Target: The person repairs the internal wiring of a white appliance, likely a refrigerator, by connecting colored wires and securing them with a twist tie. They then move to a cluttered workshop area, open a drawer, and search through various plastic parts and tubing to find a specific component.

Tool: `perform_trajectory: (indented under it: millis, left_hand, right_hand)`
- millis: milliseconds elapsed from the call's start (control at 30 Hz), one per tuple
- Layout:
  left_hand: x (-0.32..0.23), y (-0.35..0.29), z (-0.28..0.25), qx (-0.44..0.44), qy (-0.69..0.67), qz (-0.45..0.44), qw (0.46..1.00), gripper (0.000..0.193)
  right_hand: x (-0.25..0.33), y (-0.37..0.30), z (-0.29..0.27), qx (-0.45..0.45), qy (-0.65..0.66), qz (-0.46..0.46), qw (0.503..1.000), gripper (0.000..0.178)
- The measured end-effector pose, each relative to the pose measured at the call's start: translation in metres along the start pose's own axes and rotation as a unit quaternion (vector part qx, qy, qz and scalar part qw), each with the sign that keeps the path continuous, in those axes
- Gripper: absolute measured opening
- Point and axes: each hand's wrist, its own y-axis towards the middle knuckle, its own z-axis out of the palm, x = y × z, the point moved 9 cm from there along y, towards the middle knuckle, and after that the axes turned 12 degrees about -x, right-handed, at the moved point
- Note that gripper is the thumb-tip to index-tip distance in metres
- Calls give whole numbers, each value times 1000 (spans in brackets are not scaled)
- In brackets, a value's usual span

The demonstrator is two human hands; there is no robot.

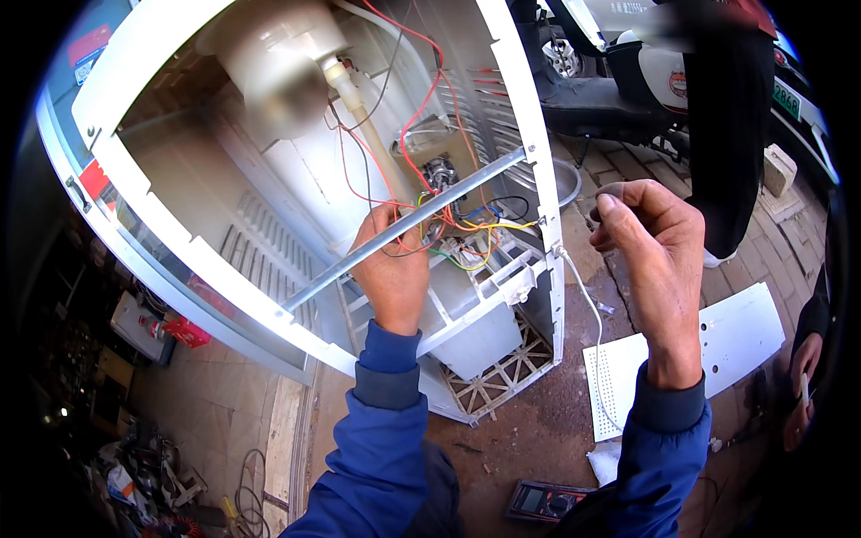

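Showing behind straight metal bar (484,180), left hand (392,273), thin looping wires (448,218)

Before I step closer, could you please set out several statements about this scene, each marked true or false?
The left hand is inside the white cabinet. True.
The metal bar crosses in front of the left hand. True.
The right hand is inside too. False: it is outside, right of the cabinet.
The wires by the left hand are all black. False: red, yellow and green ones show.
The multimeter lies on the ground outside. True.
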Motion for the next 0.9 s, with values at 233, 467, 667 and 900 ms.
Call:
perform_trajectory:
  millis: [233,467,667,900]
  left_hand:
    - [-2,5,0,52,-43,-48,997,13]
    - [-8,7,3,128,-22,-51,990,19]
    - [-16,12,-1,89,55,-21,994,17]
    - [-21,4,-1,86,33,-61,994,20]
  right_hand:
    - [-4,0,2,8,-10,0,1000,17]
    - [-7,-5,13,36,-3,15,999,17]
    - [-1,-4,15,36,-25,13,999,15]
    - [1,-10,19,52,-25,14,998,14]
